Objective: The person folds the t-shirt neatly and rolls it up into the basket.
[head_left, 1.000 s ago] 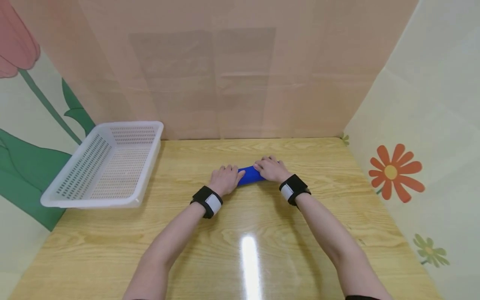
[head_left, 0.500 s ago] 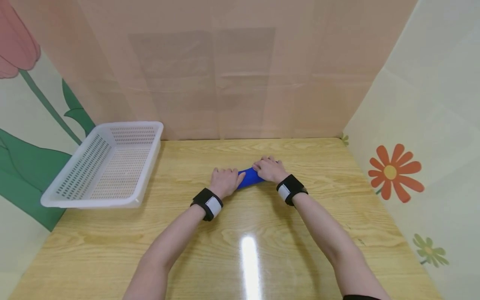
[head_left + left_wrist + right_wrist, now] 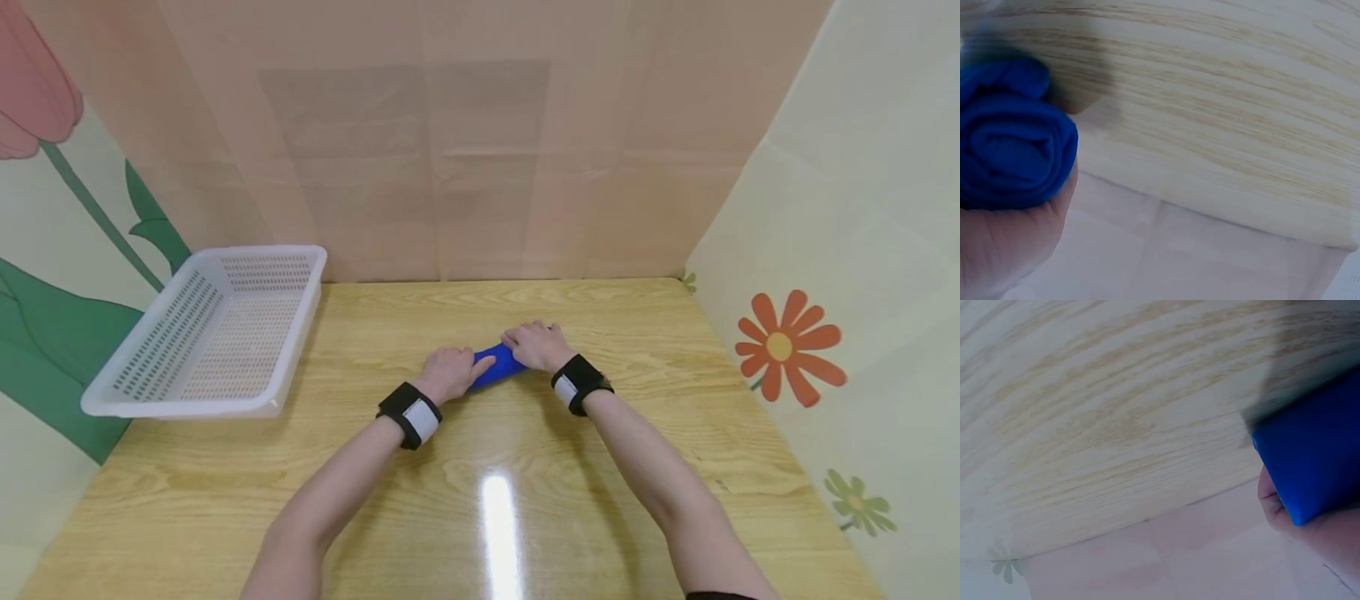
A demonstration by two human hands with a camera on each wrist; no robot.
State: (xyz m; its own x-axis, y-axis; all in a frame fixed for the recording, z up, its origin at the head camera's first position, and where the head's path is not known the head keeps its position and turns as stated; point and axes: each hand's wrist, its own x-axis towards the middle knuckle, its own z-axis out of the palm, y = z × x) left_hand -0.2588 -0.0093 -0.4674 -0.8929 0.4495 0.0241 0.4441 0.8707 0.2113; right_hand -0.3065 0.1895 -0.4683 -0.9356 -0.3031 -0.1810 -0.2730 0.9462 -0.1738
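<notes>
A rolled-up blue cloth [image 3: 498, 367] lies slantwise between both hands over the table, its right end farther away. My left hand [image 3: 447, 373] grips its left end, thumb laid along the roll. At the other end my right hand [image 3: 539, 345] holds it with the fingers bent over the far side. In the left wrist view the spiral end of the rolled cloth [image 3: 1016, 150] shows above part of the left hand [image 3: 1010, 250]. The right wrist view has the flatter, squared end of the cloth [image 3: 1310, 450] against the right hand [image 3: 1329, 544].
A white perforated plastic basket [image 3: 273, 400] stands at the back left of the wooden table [image 3: 375, 525]. A pinkish-brown covering [image 3: 480, 167] rises behind the table's back edge, and a flower-printed sheet [image 3: 825, 208] borders the right side.
Both hands have shifted slightly nearer the body with the rolled cloth. The roll slants more now, its left end lower in the head view. The basket has stayed put.
</notes>
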